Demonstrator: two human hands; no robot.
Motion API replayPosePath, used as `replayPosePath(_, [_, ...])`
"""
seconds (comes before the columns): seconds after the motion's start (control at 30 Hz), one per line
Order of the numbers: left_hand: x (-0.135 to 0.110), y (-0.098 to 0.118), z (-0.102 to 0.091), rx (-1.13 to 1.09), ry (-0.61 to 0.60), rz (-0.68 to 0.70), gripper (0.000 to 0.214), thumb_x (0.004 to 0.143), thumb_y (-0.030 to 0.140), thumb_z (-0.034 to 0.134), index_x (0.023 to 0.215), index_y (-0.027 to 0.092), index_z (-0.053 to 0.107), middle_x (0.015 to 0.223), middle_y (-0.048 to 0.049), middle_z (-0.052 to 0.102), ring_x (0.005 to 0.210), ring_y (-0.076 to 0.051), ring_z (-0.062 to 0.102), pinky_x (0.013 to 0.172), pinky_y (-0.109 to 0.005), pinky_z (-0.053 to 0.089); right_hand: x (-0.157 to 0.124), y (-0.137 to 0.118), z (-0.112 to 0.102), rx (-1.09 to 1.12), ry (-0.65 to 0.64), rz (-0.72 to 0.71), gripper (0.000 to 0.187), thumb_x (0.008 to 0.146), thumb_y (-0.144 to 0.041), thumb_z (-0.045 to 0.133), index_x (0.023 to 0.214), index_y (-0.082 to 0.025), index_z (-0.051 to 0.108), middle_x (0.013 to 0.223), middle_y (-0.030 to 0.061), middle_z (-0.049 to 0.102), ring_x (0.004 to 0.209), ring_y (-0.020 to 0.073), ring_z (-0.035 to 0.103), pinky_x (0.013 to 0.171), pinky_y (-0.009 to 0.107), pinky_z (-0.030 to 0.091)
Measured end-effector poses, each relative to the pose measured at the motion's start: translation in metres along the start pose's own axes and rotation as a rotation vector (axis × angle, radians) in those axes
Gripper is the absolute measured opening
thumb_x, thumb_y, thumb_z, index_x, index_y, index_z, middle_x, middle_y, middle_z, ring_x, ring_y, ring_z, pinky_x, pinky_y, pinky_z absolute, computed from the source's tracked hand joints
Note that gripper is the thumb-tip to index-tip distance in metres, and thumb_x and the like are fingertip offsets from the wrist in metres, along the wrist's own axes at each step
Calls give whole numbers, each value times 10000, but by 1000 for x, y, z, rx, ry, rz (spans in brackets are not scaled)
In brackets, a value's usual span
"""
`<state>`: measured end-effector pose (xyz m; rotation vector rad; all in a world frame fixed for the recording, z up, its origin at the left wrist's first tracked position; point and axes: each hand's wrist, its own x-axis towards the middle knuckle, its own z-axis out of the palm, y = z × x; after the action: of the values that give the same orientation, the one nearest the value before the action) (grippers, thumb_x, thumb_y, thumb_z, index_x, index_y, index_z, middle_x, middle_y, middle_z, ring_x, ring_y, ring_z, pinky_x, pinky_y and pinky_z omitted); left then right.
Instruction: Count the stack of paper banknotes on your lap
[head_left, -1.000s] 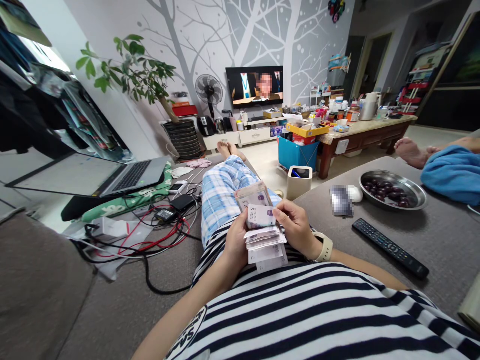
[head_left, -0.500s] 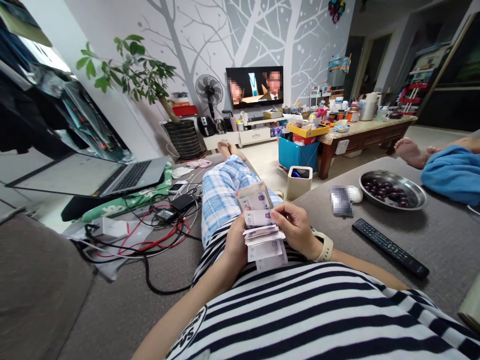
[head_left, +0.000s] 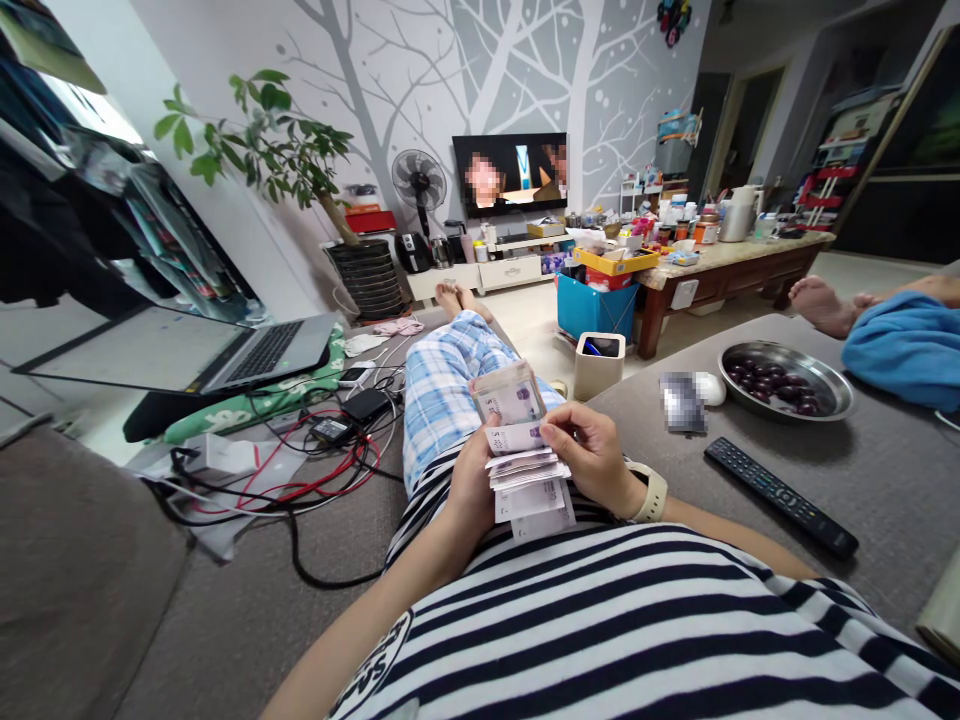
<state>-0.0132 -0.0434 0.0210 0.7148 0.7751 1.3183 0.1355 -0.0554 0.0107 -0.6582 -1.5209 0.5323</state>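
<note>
A stack of banknotes (head_left: 510, 396) lies over my lap, its upper part flat and its lower part folded down toward me in several fanned layers. My left hand (head_left: 472, 470) grips the stack along its left edge, fingers hidden behind the notes. From the right, my right hand (head_left: 592, 455) pinches the edge of a folded banknote (head_left: 517, 438) between thumb and finger. The lowest notes (head_left: 544, 522) hang near my striped shirt. A pale watch (head_left: 651, 494) is on my right wrist.
On the sofa to my right are a remote control (head_left: 780, 497), a white mouse (head_left: 709, 388) and a steel bowl (head_left: 844, 400) of dark fruit. A laptop (head_left: 262, 355) and tangled cables (head_left: 352, 450) lie to the left. Another person's foot (head_left: 821, 303) rests at far right.
My hands and the banknotes are almost in the same place, with only slight movement of the fingers and the folded note. The television picture has changed.
</note>
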Motion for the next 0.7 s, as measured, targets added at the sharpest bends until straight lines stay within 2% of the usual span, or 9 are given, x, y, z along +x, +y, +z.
replayPosePath(0.2, [-1,1,2,-40,28,-27,381,658,316,829,969,125,723,801,-55,764,778,-281,728,704,-364,587,0,0,-1,15,-31,-7,193,950,-334,623,817,-204,678,710,-2,642,628,139,522,604,276,417])
replayPosePath(0.4, [-6,6,8,-103,3,-143,402,795,355,750,1120,122,709,888,-96,785,811,-289,752,767,-394,611,-1,1,-2,30,-47,3,215,958,-358,614,822,-203,677,704,1,635,639,146,531,610,280,419])
replayPosePath(0.5, [-7,8,10,-91,20,-133,342,782,324,764,1052,118,725,870,-98,786,845,-298,752,794,-397,608,-1,2,-2,29,-51,0,235,956,-385,617,822,-204,680,703,4,643,645,150,547,620,283,431])
replayPosePath(0.63, [-9,11,13,-12,100,5,174,684,183,809,839,162,731,746,-40,767,897,-286,734,801,-345,588,-1,0,-3,72,-82,-7,321,986,-415,561,778,-202,682,712,19,675,651,155,586,644,291,457])
replayPosePath(0.7, [-9,12,14,25,130,34,155,637,134,815,742,179,709,683,-18,744,906,-279,725,796,-326,576,-1,-1,-3,100,-105,-4,380,1008,-422,513,745,-202,677,709,27,685,659,158,606,665,298,470])
